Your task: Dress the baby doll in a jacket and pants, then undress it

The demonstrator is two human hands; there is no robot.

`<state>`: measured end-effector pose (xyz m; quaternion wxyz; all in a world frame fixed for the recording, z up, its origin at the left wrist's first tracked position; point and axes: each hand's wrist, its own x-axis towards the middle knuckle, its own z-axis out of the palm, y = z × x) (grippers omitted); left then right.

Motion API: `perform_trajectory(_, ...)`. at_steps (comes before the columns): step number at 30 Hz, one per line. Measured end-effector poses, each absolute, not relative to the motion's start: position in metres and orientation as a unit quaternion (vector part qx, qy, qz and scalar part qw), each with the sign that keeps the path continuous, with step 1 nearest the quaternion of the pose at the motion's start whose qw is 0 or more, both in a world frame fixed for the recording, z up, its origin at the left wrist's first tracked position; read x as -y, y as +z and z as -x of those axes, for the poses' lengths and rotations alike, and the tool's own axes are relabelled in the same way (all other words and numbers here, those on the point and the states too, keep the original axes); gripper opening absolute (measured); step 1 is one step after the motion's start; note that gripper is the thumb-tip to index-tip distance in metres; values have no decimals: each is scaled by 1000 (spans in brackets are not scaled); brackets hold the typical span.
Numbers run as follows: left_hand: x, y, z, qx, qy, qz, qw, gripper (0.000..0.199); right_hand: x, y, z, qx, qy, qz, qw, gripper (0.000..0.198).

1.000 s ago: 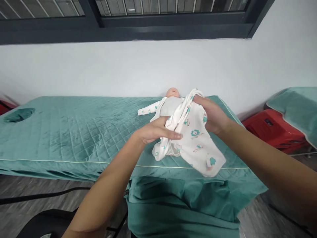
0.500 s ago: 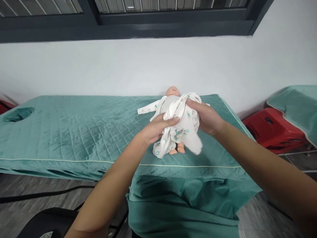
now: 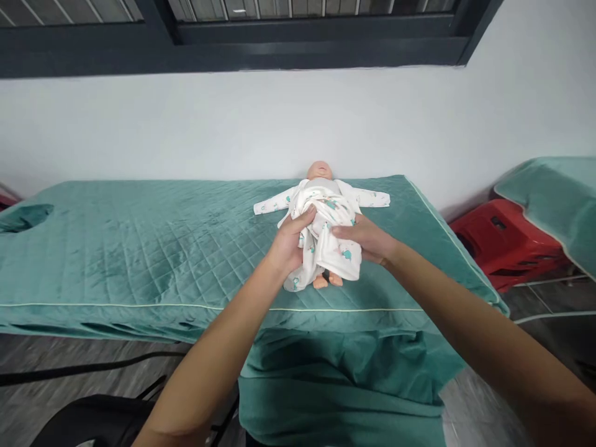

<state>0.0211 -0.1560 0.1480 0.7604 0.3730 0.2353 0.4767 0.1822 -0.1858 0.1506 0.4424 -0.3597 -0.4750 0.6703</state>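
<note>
The bunched white cotton-like garment with a teal print is held above the lower body of the pink-headed baby doll. The doll lies on its back on the green quilted velvet-covered bed, with its head near the plain white wall and its feet showing below the garment, toward the person.

Grip, left hand: thumb on top, fingers partly hidden beneath, pinching the gathered left part of the garment. Grip, right hand: thumb laid across the upper face of the right part, cloth pinched between thumb and fingers; the fingertips are hidden behind it.

A white long-sleeved top with a similar print lies about the doll's upper body, its sleeves extended to both sides. Whether the doll's arms fill the sleeves cannot be told.

Handling: the garment appears light, limp and stretchable. It should fold readily under its own weight and tolerate firm handling; slipping is unlikely, but loose layers may bunch or twist. Recommended hold: one edge in each hand, thumbs outside, fingers beneath, with the layers kept separate. The doll's body probably offers firmer resistance than the cloth.
</note>
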Motion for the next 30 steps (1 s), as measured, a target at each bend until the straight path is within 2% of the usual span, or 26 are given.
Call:
perform_trajectory(2,159,144,-20,-249,474,-381,754,49,188,149,-184,476,664,380,434,52)
perform_trajectory(6,163,139,-20,-287,400,-426,759,48,189,153,-185,425,602,361,571,45)
perform_trajectory(9,161,138,-20,-308,360,-492,730,51,191,149,-188,407,603,343,594,44)
perform_trajectory(13,151,140,-15,-362,330,-610,623,46,198,132,-198,418,637,355,543,47)
perform_trajectory(19,146,142,-15,-381,170,-780,466,28,207,114,-212,448,676,431,396,46)
perform_trajectory(22,148,140,-23,-394,96,-820,403,25,213,103,-209,439,660,471,389,45)
perform_trajectory(26,149,127,-36,-392,-46,-867,303,31,228,75,-205,416,650,508,382,43)
perform_trajectory(30,153,105,-46,-404,-90,-875,252,32,237,42,-206,489,526,577,390,41)
